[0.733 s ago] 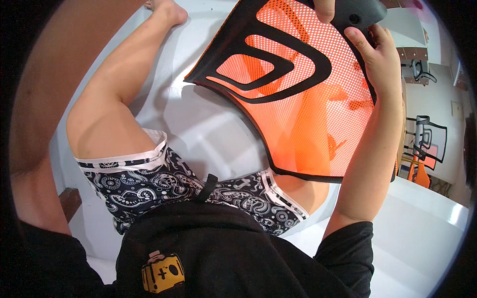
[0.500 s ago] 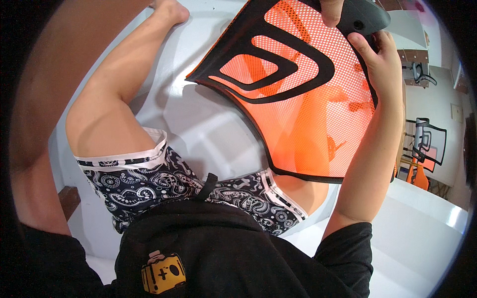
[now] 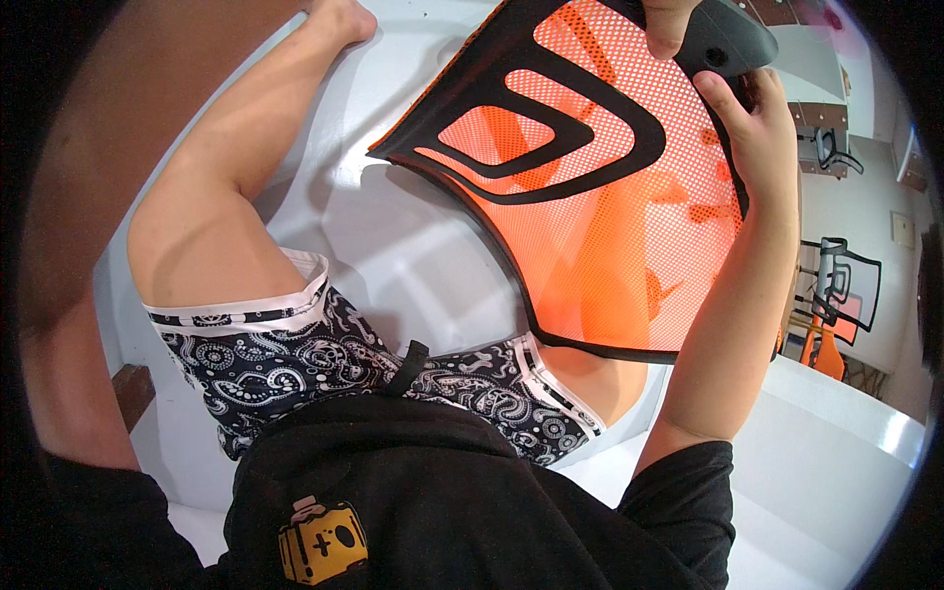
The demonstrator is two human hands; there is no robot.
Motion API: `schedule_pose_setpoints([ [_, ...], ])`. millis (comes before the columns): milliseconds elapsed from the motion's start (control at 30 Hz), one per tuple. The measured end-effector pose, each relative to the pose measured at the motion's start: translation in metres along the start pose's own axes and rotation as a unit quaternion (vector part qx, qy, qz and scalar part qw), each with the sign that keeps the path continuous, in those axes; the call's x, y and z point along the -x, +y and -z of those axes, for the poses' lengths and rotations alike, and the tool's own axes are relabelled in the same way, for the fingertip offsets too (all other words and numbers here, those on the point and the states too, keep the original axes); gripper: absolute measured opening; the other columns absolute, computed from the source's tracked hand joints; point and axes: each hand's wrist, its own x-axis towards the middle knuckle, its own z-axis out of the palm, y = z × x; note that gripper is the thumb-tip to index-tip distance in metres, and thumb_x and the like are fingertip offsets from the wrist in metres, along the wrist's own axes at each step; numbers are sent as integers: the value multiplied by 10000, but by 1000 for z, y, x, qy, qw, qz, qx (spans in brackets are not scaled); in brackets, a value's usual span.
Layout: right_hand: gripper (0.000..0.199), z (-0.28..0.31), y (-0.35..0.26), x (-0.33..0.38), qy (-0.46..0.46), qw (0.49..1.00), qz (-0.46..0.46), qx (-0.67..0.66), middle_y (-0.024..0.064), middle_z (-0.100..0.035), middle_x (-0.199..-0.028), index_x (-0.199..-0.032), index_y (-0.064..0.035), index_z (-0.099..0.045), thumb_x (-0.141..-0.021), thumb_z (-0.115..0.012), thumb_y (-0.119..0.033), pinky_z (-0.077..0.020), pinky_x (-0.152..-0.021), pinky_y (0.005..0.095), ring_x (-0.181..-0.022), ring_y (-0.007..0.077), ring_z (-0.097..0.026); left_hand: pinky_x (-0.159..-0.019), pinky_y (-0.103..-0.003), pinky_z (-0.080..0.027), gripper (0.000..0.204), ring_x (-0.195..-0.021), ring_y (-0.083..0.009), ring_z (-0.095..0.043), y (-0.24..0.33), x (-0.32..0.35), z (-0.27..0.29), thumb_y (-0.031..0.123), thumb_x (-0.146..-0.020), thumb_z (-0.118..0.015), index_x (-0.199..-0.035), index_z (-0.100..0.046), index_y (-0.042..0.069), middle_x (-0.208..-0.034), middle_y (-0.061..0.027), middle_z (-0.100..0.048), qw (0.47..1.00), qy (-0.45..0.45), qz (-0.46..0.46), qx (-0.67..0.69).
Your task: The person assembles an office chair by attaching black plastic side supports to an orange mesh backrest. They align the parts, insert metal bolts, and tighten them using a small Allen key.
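Observation:
An orange mesh chair back (image 3: 590, 246) with a black rim and black looped pattern leans across my lap, over my right thigh. At its upper right is a dark grey plastic piece (image 3: 742, 34) with a round hole. My right hand (image 3: 752, 123) grips the rim beside that piece, thumb on the near face and fingers mostly hidden behind. My left hand (image 3: 669, 28) comes in at the top edge, a thumb pressed on the mesh border; its other fingers are out of sight. My left forearm (image 3: 147, 118) looms large and blurred along the left side.
I sit on a light grey surface (image 3: 423, 256), legs apart, a bare foot (image 3: 344, 20) at the top. A brown edge (image 3: 133, 393) shows at left. Beyond my right arm stand another black-framed chair back (image 3: 851, 280) and an orange part (image 3: 824, 354) by the wall.
The chair back and both hands have shifted very slightly to the right at the top. The grip looks the same.

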Motion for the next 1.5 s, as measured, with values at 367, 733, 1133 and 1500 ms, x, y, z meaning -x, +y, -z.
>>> schedule_pose_setpoints([
  [367,560,1,4,0,-1,1000,-5,-1,103,-645,-1084,-1192,30,-592,-870,-741,-404,-455,-899,296,-995,170,-599,-790,-372,-531,452,-867,-285,-682,1,-1,-1,288,-786,-774,-1091,-681,-33,-974,-207,-707,1000,-2,1,6],
  [733,305,16,10,-5,219,928,-113,-279,43,-520,-997,-1062,-43,-556,-813,-452,98,-447,-708,265,-807,124,-482,-796,-372,-531,453,-878,-286,-682,29,-11,3,285,-785,-776,-1096,-681,-31,-986,-209,-708,1000,-5,-5,3],
  [1133,270,25,-10,11,184,853,-99,-478,70,-629,-1004,-1224,2,-569,-993,-581,-135,-337,-499,196,-600,52,-395,-802,-372,-532,454,-890,-288,-683,67,-30,5,281,-784,-778,-1101,-680,-30,-1000,-213,-708,999,1,31,14],
  [1500,277,4,-34,27,184,910,-56,-367,79,-698,-1056,-1206,-8,-632,-941,-646,-86,-287,-463,164,-559,-11,-419,-768,-387,-528,432,-832,-332,-686,64,-28,1,278,-726,-808,-961,-704,-68,-914,-239,-702,999,50,-11,-3],
])
